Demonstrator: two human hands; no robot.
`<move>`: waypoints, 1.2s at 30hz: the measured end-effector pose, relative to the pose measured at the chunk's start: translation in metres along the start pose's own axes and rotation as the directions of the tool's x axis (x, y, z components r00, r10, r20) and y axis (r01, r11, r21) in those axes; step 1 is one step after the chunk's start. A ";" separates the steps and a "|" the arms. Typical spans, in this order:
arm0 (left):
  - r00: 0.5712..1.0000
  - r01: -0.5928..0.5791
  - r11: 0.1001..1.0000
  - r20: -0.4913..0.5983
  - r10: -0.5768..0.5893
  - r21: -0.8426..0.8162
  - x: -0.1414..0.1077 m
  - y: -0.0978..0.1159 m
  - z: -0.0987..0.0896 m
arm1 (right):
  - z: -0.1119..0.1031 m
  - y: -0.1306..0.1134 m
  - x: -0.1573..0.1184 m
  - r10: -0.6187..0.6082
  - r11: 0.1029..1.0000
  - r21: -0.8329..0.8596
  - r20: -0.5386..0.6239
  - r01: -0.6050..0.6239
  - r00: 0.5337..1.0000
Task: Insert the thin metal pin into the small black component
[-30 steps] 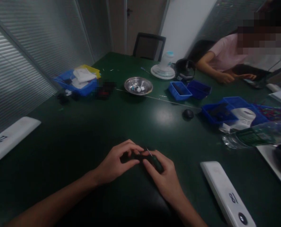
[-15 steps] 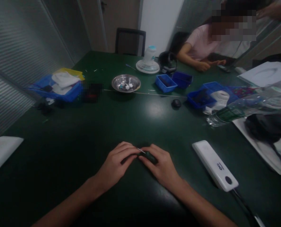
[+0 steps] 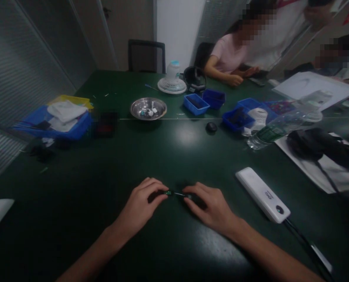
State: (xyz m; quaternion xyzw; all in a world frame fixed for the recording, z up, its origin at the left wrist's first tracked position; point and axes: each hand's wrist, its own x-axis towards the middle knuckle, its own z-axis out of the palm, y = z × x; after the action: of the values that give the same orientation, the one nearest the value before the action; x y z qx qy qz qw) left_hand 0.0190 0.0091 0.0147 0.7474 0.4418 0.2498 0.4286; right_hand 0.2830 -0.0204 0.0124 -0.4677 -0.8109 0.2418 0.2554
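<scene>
Centrally, in the lower frame, the left hand [image 3: 145,197] pinches a small dark-and-green piece [image 3: 169,192]; just to its right, the right hand [image 3: 214,201] pinches a thin-shafted tool [image 3: 179,194], shaft pointing left; a metal bowl [image 3: 134,112] sits upper centre.

The left hand [image 3: 143,201] pinches a small part [image 3: 169,192], the right hand [image 3: 212,203] a slim tool [image 3: 179,194]; a chair [image 3: 147,55] stands at the far edge of the table [image 3: 115,160].
</scene>
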 end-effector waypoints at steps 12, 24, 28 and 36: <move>1.000 -0.002 1.000 0.013 0.002 0.001 0.003 0.000 -0.001 | -0.001 -0.002 0.001 -0.032 0.997 -0.074 0.064 0.037 0.997; 1.000 -0.014 0.999 0.003 0.014 0.032 0.001 0.001 0.000 | 0.004 0.002 0.000 -0.053 0.993 -0.099 0.063 0.059 0.997; 0.999 -0.029 0.998 0.016 0.028 0.056 0.000 0.003 -0.001 | 0.004 0.004 -0.001 -0.078 0.995 -0.063 0.084 0.084 0.993; 0.996 -0.047 0.992 0.077 0.038 0.115 -0.001 0.001 0.001 | 0.010 0.004 0.003 -0.053 0.998 -0.012 0.108 0.055 0.993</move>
State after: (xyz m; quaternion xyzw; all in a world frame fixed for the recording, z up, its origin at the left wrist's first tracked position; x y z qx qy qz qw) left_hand 0.0193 0.0073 0.0155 0.7892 0.4234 0.2044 0.3951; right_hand 0.2776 -0.0174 0.0032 -0.4336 -0.8377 0.2538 0.2143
